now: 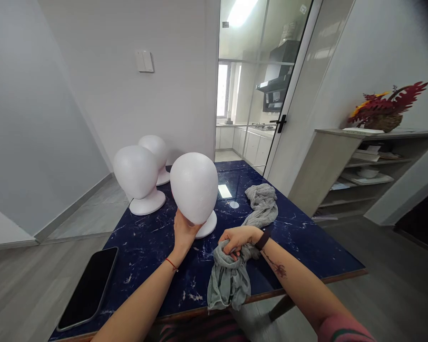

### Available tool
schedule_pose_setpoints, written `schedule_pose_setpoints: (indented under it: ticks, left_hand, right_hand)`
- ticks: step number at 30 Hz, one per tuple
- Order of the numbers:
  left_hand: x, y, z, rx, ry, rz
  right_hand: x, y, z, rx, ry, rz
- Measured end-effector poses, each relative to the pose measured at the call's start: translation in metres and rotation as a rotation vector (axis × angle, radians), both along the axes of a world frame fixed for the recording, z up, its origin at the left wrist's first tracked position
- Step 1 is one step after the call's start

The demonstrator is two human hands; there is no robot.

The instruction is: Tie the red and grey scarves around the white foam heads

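Observation:
A white foam mannequin head (194,185) stands on its round base near the middle of the blue marbled table (135,266). Wrapped round its neck, my left hand (185,232) grips it, with the fingertips partly hidden behind. My right hand (237,241) is closed on a grey-green scarf (230,280), bunched at the near edge with one end hanging over. From there the scarf seems to trail to a crumpled grey length of cloth (262,204) farther back; my wrist hides whether they join.
Two more white foam heads (135,173) stand at the table's left side, one behind the other. A black phone (89,289) lies at the near left corner. Beyond the table are a glass door (249,85) and, to the right, a shelf unit (338,161) topped with a red plant arrangement (385,111).

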State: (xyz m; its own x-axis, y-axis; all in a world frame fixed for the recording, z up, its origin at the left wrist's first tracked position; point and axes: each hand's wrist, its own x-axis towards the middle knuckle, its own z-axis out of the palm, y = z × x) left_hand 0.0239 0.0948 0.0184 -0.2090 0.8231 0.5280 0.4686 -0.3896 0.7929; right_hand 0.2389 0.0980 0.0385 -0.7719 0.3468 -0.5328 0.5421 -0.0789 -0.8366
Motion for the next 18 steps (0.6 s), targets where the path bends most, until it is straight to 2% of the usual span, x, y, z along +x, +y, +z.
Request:
schedule_pose_setpoints:
  ticks: [5, 18]
  left_hand:
    - [-0.003, 0.002, -0.004, 0.025, 0.061, -0.055]
    - [-0.005, 0.002, -0.011, 0.051, 0.132, -0.067]
  right_hand:
    - [0.000, 0.000, -0.001, 0.009, 0.002, -0.006]
    - [-0.001, 0.002, -0.002, 0.021, 0.033, -0.038]
